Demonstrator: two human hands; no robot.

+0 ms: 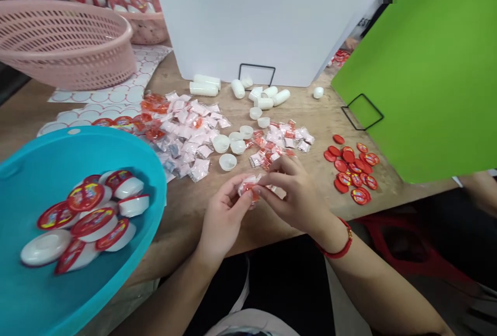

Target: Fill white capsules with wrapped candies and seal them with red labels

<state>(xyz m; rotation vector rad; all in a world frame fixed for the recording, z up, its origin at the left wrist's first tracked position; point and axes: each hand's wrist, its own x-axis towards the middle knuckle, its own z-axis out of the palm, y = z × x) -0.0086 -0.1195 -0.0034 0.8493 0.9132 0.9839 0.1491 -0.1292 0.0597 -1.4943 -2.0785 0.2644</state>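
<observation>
My left hand (227, 214) is closed around a small clear packet (250, 187) with pink and red inside. Whether a cup sits beneath it in my fingers I cannot tell. Thumb and forefinger of my right hand (291, 191) pinch the packet's right side. Just beyond my hands stand several small white plastic cups (228, 162). To their left spreads a heap of clear packets with pink and red contents (190, 131), and a smaller packet pile (285, 139) lies behind my right hand. Round red printed lids (351, 168) are scattered to the right.
A blue basin (155, 212) at left holds several closed red-and-white cups (87, 196). Behind it are a pink basket (97, 67), a filled pink basket (149, 28) and printed sheets (77, 95). Stacked white cups (204, 87) lie before a white board (248, 20); a green board (435, 82) stands right.
</observation>
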